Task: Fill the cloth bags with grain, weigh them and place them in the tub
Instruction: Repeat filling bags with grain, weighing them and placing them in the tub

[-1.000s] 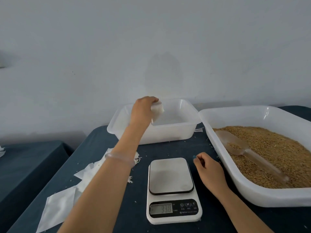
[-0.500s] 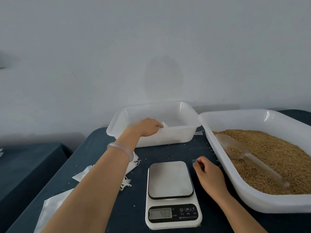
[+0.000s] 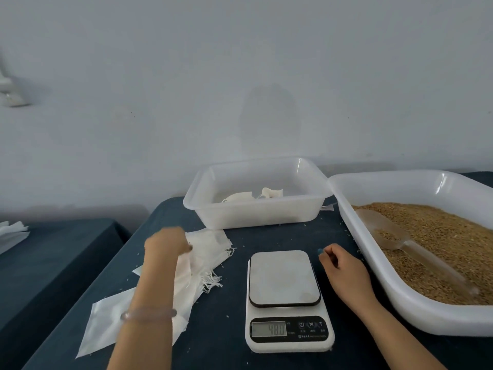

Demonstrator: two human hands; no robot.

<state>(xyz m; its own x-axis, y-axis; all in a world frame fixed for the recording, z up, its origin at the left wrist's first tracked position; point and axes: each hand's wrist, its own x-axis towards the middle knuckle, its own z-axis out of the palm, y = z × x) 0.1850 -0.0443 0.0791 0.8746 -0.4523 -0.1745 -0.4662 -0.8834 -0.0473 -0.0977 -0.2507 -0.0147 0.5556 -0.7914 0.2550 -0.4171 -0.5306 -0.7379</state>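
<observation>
My left hand (image 3: 166, 244) is motion-blurred over a pile of empty white cloth bags (image 3: 205, 252) left of the scale, its fingertips at the top bag. Whether it grips a bag is unclear. My right hand (image 3: 344, 273) rests on the table right of the scale, fingers loosely curled, holding nothing. The white kitchen scale (image 3: 284, 279) has a bare pan. Two filled cloth bags (image 3: 272, 193) lie in the small translucent tub (image 3: 256, 217) at the back. The large tub (image 3: 416, 313) on the right holds grain (image 3: 440, 236) and a clear plastic scoop (image 3: 386, 231).
Everything stands on a dark blue table (image 3: 229, 343) against a pale wall. A flat white plastic sleeve (image 3: 106, 324) lies at the front left. A second dark table (image 3: 53, 257) with white cloth (image 3: 10, 233) stands to the left. Stray grains dot the tabletop.
My left hand lowered a filled bag into the small tub, let it go and drew back to the pile of empty bags. My right hand stayed put.
</observation>
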